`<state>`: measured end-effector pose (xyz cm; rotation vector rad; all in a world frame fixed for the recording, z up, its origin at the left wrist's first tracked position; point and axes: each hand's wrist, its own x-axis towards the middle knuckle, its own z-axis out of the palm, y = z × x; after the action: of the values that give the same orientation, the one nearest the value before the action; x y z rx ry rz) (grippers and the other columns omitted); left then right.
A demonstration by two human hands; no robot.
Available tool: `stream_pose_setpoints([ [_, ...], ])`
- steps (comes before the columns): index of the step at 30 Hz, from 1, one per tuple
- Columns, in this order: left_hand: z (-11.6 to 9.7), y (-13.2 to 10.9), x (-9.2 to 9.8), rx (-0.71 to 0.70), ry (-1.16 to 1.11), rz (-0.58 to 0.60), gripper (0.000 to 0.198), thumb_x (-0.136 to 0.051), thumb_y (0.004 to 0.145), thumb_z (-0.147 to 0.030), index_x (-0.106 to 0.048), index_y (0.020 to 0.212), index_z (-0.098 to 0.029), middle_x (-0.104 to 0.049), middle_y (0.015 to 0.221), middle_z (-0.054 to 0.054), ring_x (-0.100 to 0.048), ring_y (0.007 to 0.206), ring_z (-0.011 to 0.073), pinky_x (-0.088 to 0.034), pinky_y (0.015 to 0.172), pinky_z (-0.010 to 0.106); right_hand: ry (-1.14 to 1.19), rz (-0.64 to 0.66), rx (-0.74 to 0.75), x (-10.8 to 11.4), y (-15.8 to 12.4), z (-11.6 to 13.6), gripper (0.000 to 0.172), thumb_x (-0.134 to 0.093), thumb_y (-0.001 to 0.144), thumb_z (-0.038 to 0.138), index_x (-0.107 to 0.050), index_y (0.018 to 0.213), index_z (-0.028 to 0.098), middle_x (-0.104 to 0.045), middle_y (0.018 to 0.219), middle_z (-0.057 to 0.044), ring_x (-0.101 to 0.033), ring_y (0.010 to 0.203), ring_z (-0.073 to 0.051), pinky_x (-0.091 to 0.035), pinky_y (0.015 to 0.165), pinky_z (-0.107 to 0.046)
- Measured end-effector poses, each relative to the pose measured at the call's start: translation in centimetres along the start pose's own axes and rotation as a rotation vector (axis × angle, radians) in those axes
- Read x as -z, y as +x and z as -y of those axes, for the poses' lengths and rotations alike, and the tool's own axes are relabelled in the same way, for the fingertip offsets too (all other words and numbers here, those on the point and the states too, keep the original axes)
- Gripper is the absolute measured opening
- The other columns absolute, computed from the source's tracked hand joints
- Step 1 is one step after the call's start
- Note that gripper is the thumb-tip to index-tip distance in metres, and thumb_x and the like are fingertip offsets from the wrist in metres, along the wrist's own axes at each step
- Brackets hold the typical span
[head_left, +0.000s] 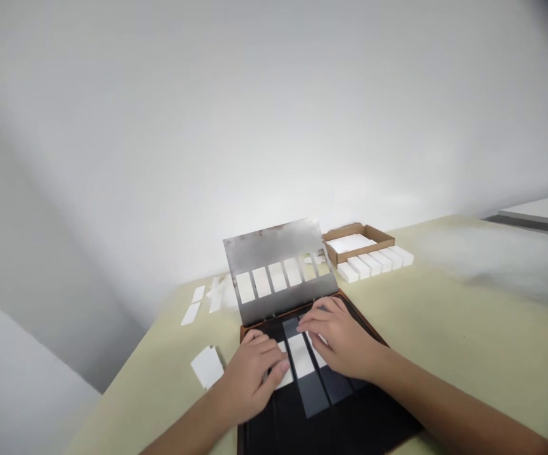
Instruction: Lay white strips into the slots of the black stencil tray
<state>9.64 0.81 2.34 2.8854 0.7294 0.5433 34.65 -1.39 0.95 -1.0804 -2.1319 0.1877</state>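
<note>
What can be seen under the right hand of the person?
Under the right hand, part of a white card shows, with a dark grey strip at its near end. The hand covers the rest of the card; anything else below the palm cannot be seen.
</note>
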Motion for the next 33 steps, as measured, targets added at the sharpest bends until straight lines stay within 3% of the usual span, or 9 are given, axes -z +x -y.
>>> stream_pose_setpoints([
  [6,0.7,-1.1,-0.9,0.007,-0.035,-0.066,0.019,-0.047,0.105,-0.024,-0.064,0.112,-0.019,-0.064,0.106,0.009,-0.057,0.096,0.0238,-0.040,0.086,0.040,-0.004,0.043,-0.019,-0.1,-0.3,-0.5,0.040,-0.056,0.091,0.007,-0.074,0.123,0.025,-0.075,0.123,-0.001,-0.051,0.120,-0.026,-0.036,0.108,-0.047],
  [11,1.1,-1.4,-1.3,-0.091,-0.082,-0.086,0.020,-0.053,0.101,-0.015,-0.067,0.113,-0.022,-0.067,0.102,0.007,-0.055,0.092,0.0225,-0.038,0.084,0.040,0.006,0.136,-0.021,0.0,-0.4,-0.5,0.039,-0.055,0.093,0.008,-0.073,0.123,0.026,-0.074,0.124,0.000,-0.051,0.119,-0.025,-0.033,0.110,-0.046],
  [16,1.3,-0.9,-1.8,0.066,-0.082,-0.092,0.022,-0.053,0.105,-0.016,-0.069,0.115,-0.026,-0.070,0.122,0.002,-0.054,0.108,0.0224,-0.038,0.094,0.040,-0.030,0.273,-0.009,0.2,-0.5,-0.3,0.041,-0.048,0.101,0.016,-0.064,0.138,0.026,-0.068,0.135,-0.002,-0.048,0.125,-0.026,-0.029,0.113,-0.050],
  [20,1.5,-1.0,-2.0,0.011,-0.079,-0.078,0.023,-0.054,0.105,-0.017,-0.070,0.118,-0.027,-0.071,0.126,0.001,-0.054,0.110,0.0232,-0.037,0.095,0.040,-0.015,0.315,-0.023,0.2,-0.6,-0.4,0.039,-0.057,0.101,0.030,-0.063,0.139,0.027,-0.067,0.136,-0.002,-0.046,0.128,-0.028,-0.024,0.115,-0.051],
  [26,1.8,-1.2,-2.2,0.052,-0.134,-0.137,0.025,-0.054,0.105,-0.017,-0.069,0.122,-0.027,-0.072,0.123,0.001,-0.054,0.111,0.0228,-0.038,0.096,0.039,-0.025,0.347,-0.029,0.3,-0.5,-0.5,0.030,-0.059,0.101,0.033,-0.069,0.129,0.027,-0.073,0.128,0.001,-0.051,0.126,-0.026,-0.018,0.119,-0.052],
  [29,1.8,-1.2,-2.0,-0.025,-0.170,-0.128,0.022,-0.056,0.106,-0.019,-0.070,0.121,-0.026,-0.071,0.109,0.004,-0.056,0.100,0.0210,-0.041,0.088,0.037,-0.052,0.375,-0.031,0.6,-0.5,-0.3,0.031,-0.059,0.102,0.037,-0.069,0.130,0.027,-0.072,0.131,0.000,-0.051,0.127,-0.027,-0.017,0.119,-0.053],
  [31,1.9,-1.4,-1.9,-0.153,-0.201,-0.131,0.018,-0.060,0.106,-0.024,-0.071,0.119,-0.025,-0.068,0.088,0.002,-0.054,0.081,0.0177,-0.041,0.076,0.033,-0.048,0.403,-0.019,0.9,-0.6,-0.2,0.046,-0.064,0.099,0.052,-0.065,0.136,0.026,-0.070,0.135,-0.002,-0.050,0.128,-0.029,-0.016,0.120,-0.054],
  [33,2.0,-1.5,-2.0,-0.238,-0.212,-0.133,0.017,-0.061,0.105,-0.030,-0.072,0.116,-0.023,-0.061,0.074,0.000,-0.049,0.068,0.0154,-0.038,0.066,0.031,-0.042,0.438,0.004,1.1,-0.8,-0.1,0.075,-0.071,0.087,0.070,-0.056,0.148,0.027,-0.067,0.141,-0.004,-0.049,0.130,-0.031,-0.012,0.122,-0.057],
])
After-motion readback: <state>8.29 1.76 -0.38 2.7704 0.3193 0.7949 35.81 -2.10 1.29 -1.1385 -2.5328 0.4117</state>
